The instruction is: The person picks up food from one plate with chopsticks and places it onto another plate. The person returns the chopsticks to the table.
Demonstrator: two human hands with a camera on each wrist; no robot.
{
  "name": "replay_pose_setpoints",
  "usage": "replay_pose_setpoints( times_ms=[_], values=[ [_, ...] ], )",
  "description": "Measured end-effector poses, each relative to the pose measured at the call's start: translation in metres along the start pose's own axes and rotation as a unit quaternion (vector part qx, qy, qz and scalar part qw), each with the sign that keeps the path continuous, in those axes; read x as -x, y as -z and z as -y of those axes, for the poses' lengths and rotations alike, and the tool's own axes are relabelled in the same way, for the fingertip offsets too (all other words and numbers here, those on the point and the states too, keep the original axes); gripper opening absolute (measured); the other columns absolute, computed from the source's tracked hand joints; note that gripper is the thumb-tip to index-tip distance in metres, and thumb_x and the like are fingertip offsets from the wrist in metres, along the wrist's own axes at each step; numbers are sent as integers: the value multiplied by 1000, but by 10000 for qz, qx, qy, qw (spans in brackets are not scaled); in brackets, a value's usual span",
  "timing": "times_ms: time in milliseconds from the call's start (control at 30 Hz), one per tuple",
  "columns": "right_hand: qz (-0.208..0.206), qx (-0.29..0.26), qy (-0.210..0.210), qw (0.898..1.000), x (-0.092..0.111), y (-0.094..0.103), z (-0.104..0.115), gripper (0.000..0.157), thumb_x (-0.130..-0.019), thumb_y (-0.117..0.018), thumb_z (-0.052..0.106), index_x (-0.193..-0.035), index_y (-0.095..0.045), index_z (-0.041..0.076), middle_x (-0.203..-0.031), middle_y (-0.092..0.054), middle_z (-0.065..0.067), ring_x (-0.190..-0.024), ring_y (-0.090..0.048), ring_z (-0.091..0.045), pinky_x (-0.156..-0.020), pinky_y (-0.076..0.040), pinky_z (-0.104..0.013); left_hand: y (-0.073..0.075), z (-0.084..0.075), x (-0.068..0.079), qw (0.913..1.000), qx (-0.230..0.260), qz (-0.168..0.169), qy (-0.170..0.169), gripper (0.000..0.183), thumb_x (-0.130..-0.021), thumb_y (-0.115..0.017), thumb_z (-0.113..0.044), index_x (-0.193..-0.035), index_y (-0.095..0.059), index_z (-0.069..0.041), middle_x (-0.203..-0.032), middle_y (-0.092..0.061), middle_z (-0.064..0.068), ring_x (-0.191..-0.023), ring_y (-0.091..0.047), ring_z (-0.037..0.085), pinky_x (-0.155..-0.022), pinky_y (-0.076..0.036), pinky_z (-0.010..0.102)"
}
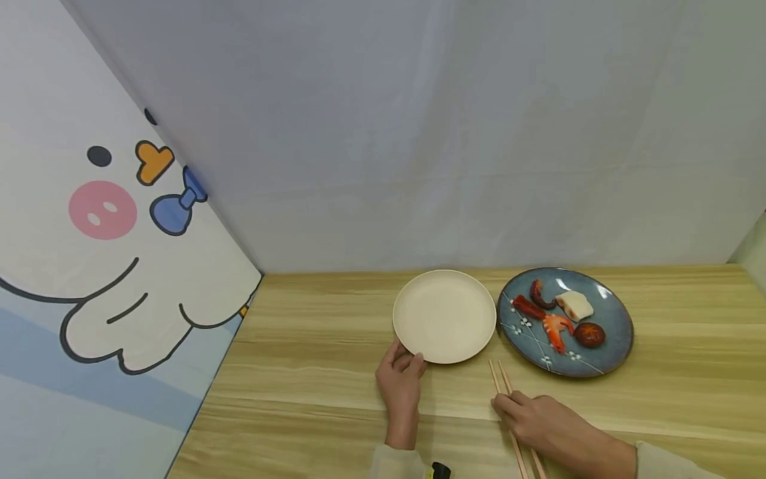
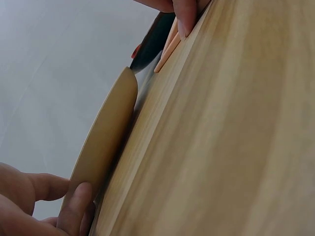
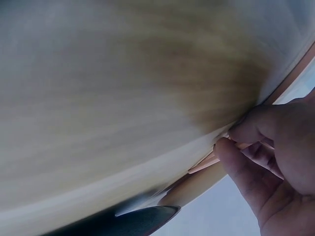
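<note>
A cream-coloured round plate [image 1: 444, 317] lies on the wooden table. My left hand [image 1: 401, 380] pinches its near-left rim; the left wrist view shows the thumb [image 2: 79, 204] against the plate's side and a finger at its edge. To the right, my right hand [image 1: 534, 418] holds a pair of wooden chopsticks [image 1: 518, 454] low over the table, tips pointing away from me. Just beyond them sits a blue plate [image 1: 520, 346] with a floral pattern. It carries a shrimp [image 1: 556, 330], a mushroom cap [image 1: 589, 335], a white piece [image 1: 575, 305], a red strip [image 1: 528, 307] and a dark red curled piece [image 1: 538, 293].
The two plates stand side by side near the table's back edge. A pale grey curtain [image 1: 455, 146] rises behind the table [image 1: 311, 372]. On the left hangs a panel with a cartoon print [image 1: 197, 279].
</note>
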State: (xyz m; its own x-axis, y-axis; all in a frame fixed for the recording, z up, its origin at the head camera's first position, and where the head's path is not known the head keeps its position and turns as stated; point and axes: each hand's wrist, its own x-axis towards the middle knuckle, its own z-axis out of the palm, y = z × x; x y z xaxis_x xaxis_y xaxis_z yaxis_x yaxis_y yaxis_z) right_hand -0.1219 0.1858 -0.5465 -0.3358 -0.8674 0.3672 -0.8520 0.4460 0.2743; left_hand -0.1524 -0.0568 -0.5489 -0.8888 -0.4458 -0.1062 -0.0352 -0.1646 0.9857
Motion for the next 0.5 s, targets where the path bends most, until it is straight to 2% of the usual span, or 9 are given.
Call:
replay_pose_setpoints(
  times_ms=[133,333,500],
  values=[
    [57,-8,14,10000,0,-1,0,36,-69,-87,19,-96,-65,9,-98,-51,-1,-72,-48,-13,-41,-33,-20,0,0,-1,10000,6,6,13,58,-93,-66,17,-149,-47,16,-125,-59,28,-96,-67,24,-76,-62,24],
    [-144,124,13,9998,0,-5,1,30,-75,-74,16,-102,-65,7,-101,-53,-2,-74,-51,-14,-40,-34,-20,-1,-1,-1,10000,29,37,46,58,-94,-66,17,-149,-48,15,-125,-60,26,-96,-67,23,-76,-62,24],
    [-105,96,16,9999,0,-4,0,27,-78,-68,14,-103,-66,6,-101,-55,-2,-75,-53,-14,-40,-34,-20,0,-2,0,10000,19,21,76,58,-94,-67,16,-149,-48,15,-125,-60,26,-96,-66,22,-76,-61,23]
  ],
)
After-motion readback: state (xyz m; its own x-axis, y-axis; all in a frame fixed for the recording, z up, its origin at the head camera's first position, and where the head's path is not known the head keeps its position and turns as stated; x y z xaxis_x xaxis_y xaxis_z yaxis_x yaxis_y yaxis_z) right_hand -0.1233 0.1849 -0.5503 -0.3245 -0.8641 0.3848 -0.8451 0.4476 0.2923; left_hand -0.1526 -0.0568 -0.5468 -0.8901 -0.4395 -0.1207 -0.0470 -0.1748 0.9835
